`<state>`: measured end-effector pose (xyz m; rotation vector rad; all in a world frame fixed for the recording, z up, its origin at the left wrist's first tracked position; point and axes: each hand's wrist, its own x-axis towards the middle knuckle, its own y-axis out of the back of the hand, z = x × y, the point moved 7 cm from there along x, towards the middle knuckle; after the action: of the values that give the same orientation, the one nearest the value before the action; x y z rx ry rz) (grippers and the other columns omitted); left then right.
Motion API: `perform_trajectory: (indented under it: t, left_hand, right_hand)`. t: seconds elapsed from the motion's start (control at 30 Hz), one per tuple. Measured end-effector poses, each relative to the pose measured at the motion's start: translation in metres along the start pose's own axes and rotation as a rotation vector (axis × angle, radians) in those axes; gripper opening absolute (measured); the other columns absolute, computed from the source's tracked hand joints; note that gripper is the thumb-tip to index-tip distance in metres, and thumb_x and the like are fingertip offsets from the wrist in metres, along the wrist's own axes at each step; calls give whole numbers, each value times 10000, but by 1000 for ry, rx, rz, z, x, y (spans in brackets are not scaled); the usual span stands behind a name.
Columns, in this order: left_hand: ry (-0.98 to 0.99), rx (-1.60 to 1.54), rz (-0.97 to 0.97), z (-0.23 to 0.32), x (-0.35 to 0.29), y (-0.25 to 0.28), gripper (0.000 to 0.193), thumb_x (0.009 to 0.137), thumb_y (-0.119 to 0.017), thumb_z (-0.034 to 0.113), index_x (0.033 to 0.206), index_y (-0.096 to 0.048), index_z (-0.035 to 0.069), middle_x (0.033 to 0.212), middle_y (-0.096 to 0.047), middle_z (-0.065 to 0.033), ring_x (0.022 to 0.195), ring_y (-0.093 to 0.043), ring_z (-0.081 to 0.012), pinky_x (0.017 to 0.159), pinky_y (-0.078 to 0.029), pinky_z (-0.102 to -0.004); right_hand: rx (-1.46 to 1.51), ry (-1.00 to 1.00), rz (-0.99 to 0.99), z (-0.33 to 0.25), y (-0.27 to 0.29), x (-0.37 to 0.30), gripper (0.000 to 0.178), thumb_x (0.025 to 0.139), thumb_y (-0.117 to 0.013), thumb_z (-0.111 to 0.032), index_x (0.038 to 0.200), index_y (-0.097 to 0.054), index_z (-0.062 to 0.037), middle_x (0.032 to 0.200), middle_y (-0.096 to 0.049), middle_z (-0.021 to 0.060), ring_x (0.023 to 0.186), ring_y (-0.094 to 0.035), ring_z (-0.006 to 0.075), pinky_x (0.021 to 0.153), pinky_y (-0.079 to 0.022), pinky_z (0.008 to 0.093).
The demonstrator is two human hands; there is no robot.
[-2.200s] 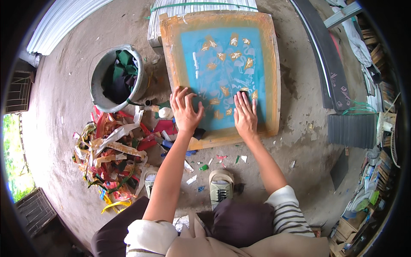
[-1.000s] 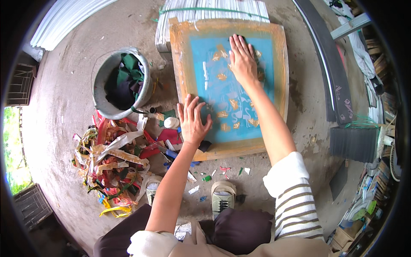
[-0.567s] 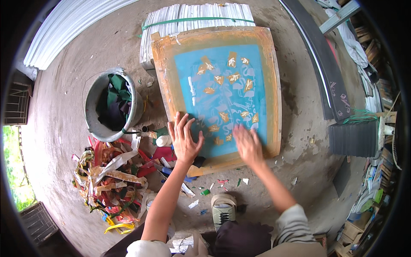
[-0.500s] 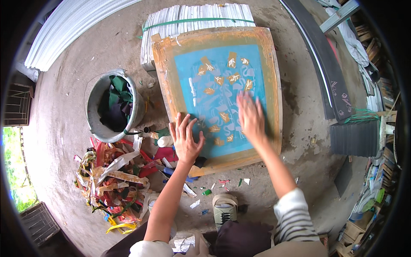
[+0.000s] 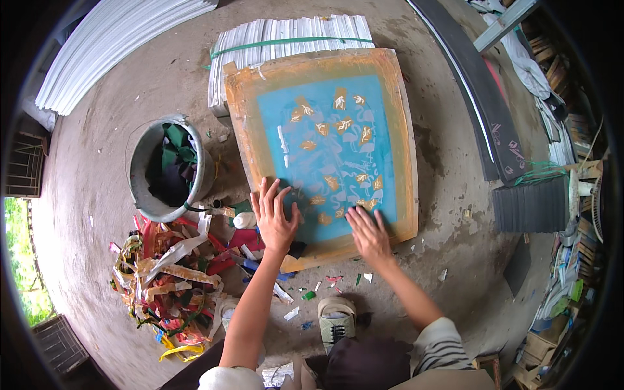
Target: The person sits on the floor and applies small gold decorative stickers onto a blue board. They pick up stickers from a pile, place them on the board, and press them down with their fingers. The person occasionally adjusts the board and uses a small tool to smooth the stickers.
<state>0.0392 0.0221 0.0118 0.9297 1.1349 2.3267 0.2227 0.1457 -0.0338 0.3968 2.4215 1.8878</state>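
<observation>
In front of me lies a screen-printing frame (image 5: 401,130) with an orange-brown stained border, tilted slightly. Its blue mesh (image 5: 279,106) carries pale flamingo-like shapes, and several brown patches (image 5: 340,99) with white leaf shapes are scattered over it. My left hand (image 5: 275,221) rests with spread fingers on the frame's lower left side, partly over the blue mesh. Near the lower right corner, my right hand (image 5: 372,237) lies flat with fingers stretched out, its fingertips on the mesh just below some brown patches. Neither hand grips anything.
A grey bucket (image 5: 207,166) of dark cloth stands left, above a heap of coloured strips (image 5: 162,286). A white bottle (image 5: 245,220) lies beside the frame. Behind is a tied stack of white sheets (image 5: 292,31); a dark stack (image 5: 530,209) stands right. Scraps litter the floor near my shoe (image 5: 337,318).
My right hand has slid down the mesh toward the near edge, from the middle right to the lower right. My left hand stays on the frame's left side. The whole view has shifted slightly.
</observation>
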Motion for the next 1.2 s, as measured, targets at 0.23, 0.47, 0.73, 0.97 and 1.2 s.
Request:
perform_trajectory:
  t: [0.23,0.47,0.73,0.97,1.2]
  left_hand:
    - [-43,-47,1,14,4,-7,354,791,-613,108,1143,-567,118,1328,-475,-77,1363,-336,-313,1123,-206,-551]
    - [5,-80,20,-8,0,3,351,820,-550,17,1160,-542,105,1318,-483,-83,1363,-338,-307,1134,-175,-541]
    - [46,-113,38,-12,-6,6,324,867,-526,80,1190,-511,77,1321,-473,-119,1364,-330,-333,1122,-170,-575]
    - [104,-246,69,-2,-1,-3,354,846,-548,34,1196,-500,48,1393,-376,-198,1351,-316,-388,1105,-264,-523]
    - [152,-216,178,-12,-3,11,357,843,-543,11,1197,-494,26,1435,-314,-244,1352,-288,-435,1104,-259,-525]
  right_hand:
    - [-192,-203,458,111,92,181,437,1000,-362,-189,1427,-383,-94,1482,-370,79,1390,-307,230,1150,-199,452]
    - [98,-222,141,20,9,7,517,946,-446,-151,1434,-341,-21,1508,-309,136,1405,-270,288,1145,-194,481]
    - [-103,-90,228,57,41,87,540,962,-461,-263,1444,-331,-59,1508,-321,95,1402,-282,257,1154,-171,492]
    - [-216,-251,647,77,90,254,538,978,-428,-264,1419,-317,23,1483,-327,178,1386,-297,303,1143,-224,449]
    - [112,254,18,-65,-21,37,474,853,-594,-156,1291,-525,11,1434,-426,152,1377,-338,267,1145,-234,449]
